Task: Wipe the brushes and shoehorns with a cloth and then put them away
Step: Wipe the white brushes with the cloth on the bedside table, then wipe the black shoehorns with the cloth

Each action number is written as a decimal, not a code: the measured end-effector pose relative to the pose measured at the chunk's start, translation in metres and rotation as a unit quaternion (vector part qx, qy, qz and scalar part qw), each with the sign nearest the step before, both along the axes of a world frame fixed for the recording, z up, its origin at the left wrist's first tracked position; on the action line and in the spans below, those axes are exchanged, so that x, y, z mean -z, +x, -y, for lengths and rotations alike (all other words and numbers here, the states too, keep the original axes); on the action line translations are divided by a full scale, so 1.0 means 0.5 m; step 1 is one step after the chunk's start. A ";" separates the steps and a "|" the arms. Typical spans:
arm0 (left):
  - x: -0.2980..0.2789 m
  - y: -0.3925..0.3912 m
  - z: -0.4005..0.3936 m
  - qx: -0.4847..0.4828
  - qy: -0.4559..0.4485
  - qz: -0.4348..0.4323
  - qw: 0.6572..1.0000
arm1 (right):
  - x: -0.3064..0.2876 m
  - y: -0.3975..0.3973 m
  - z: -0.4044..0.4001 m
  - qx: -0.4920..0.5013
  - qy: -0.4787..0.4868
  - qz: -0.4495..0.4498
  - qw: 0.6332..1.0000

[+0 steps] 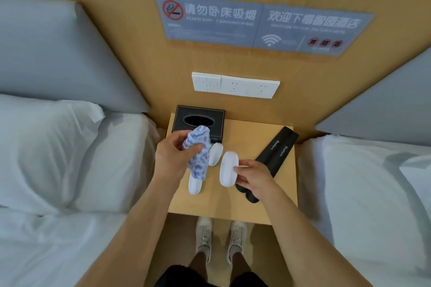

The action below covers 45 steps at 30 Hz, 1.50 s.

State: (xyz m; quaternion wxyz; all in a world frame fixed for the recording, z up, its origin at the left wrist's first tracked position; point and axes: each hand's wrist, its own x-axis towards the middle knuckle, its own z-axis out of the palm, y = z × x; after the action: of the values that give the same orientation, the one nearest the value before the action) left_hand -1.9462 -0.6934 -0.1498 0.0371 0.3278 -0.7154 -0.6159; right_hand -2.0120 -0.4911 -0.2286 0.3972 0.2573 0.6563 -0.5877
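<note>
My left hand (173,152) grips a blue-and-white striped cloth (198,151) above the wooden nightstand (286,191). My right hand (253,178) pinches a white oval brush (228,169) by its right edge, just right of the cloth. A second white brush (215,154) lies behind the cloth, and a third (194,186) lies under the cloth's hanging end. Two black shoehorns (276,150), labelled in white, lie side by side diagonally at the right; my right hand covers part of their rounded near ends.
A black tissue box (200,121) stands at the nightstand's back left. White beds with pillows flank it on the left (70,147) and right (363,182). Sockets and switches (235,85) sit on the wooden wall above. My shoes (219,237) show below the front edge.
</note>
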 end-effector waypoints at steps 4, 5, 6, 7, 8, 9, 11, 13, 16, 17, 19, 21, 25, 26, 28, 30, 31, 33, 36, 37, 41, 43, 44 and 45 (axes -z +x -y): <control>0.080 0.046 0.008 -0.037 0.017 0.036 0.999 | 0.123 0.030 0.035 -0.023 0.061 0.023 0.998; 0.097 0.054 0.012 -0.037 0.016 0.040 0.998 | 0.151 0.036 0.045 -0.034 0.079 0.026 0.996; 0.114 0.057 0.015 -0.034 0.014 0.045 0.998 | 0.176 0.040 0.054 -0.040 0.096 0.027 0.994; 0.129 0.061 0.018 -0.035 0.013 0.049 0.998 | 0.199 0.044 0.062 -0.045 0.114 0.027 0.992; 0.142 0.064 0.019 -0.040 0.014 0.051 0.998 | 0.221 0.049 0.068 -0.052 0.131 0.024 0.990; 0.154 0.065 0.021 -0.045 0.016 0.051 0.998 | 0.242 0.052 0.073 -0.062 0.149 0.020 0.987; 0.177 0.063 0.024 -0.045 0.026 0.051 0.997 | 0.279 0.056 0.078 -0.080 0.184 0.018 0.980; 0.196 0.059 0.027 -0.043 0.039 0.054 0.997 | 0.305 0.060 0.085 -0.088 0.199 0.009 0.976; 0.222 0.055 0.033 -0.048 0.046 0.061 0.996 | 0.326 0.063 0.095 -0.112 0.229 -0.014 0.967; 0.229 0.056 0.035 -0.050 0.049 0.060 0.996 | 0.331 0.063 0.099 -0.117 0.237 -0.022 0.964; 0.238 0.061 0.039 -0.049 0.052 0.059 0.996 | 0.340 0.061 0.105 -0.128 0.247 -0.039 0.960; 0.244 0.066 0.042 -0.044 0.055 0.060 0.996 | 0.342 0.058 0.113 -0.149 0.254 -0.055 0.954; 0.247 0.065 0.039 -0.039 0.057 0.064 0.996 | 0.329 0.051 0.124 -0.181 0.279 -0.081 0.940; 0.246 0.063 0.037 -0.038 0.058 0.064 0.996 | 0.324 0.048 0.123 -0.182 0.285 -0.085 0.937; 0.247 0.058 0.033 -0.034 0.059 0.067 0.995 | 0.311 0.038 0.112 -0.179 0.310 -0.107 0.928; 0.247 0.052 0.028 -0.029 0.061 0.064 0.996 | 0.301 0.019 0.083 -0.149 0.348 -0.138 0.915; 0.247 0.049 0.025 -0.023 0.065 0.059 0.996 | 0.297 0.007 0.063 -0.122 0.367 -0.147 0.910; 0.246 0.044 0.016 -0.013 0.072 0.052 0.996 | 0.292 -0.021 0.012 -0.063 0.405 -0.151 0.899; 0.247 0.036 0.003 -0.005 0.072 0.046 0.996 | 0.298 -0.065 -0.070 -0.002 0.426 -0.137 0.894; 0.249 0.035 -0.001 -0.004 0.074 0.045 0.996 | 0.302 -0.079 -0.095 0.006 0.430 -0.129 0.893; 0.263 0.034 -0.016 -0.008 0.086 0.044 0.995 | 0.326 -0.122 -0.160 0.018 0.428 -0.089 0.899; 0.270 0.036 -0.023 -0.002 0.082 0.048 0.995 | 0.338 -0.138 -0.175 0.016 0.433 -0.083 0.897; 0.273 0.037 -0.026 0.001 0.078 0.051 0.996 | 0.343 -0.145 -0.181 0.005 0.439 -0.078 0.895; 0.276 0.037 -0.029 0.002 0.074 0.054 0.996 | 0.348 -0.154 -0.186 -0.011 0.443 -0.071 0.894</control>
State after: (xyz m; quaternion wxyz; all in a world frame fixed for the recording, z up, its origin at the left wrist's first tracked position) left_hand -1.9277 -0.6787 -0.2877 -0.0270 0.3615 -0.6696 -0.6482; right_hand -2.0888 -0.3979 -0.4028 0.2008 0.3568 0.8778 -0.2488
